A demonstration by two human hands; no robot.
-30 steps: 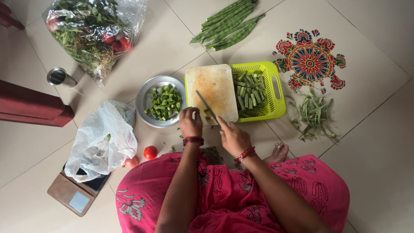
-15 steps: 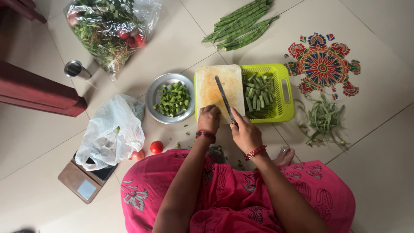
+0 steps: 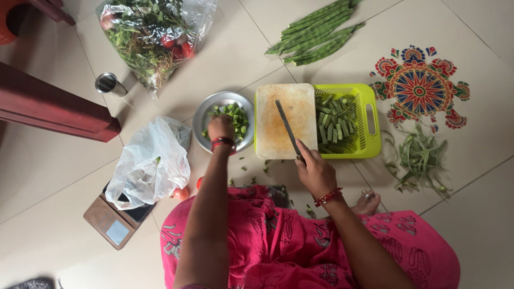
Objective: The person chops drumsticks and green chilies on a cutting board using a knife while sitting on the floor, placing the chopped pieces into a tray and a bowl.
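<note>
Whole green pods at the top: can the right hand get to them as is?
Probably, not freely: the right hand holds the knife at the board's near edge, and the whole pods lie beyond the yellow tray, across bare floor.

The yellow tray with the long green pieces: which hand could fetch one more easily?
The right hand: it is beside the yellow tray, though holding the knife. The left hand is over the steel plate.

Clear greens bag; white bag, perhaps over phone.
</note>
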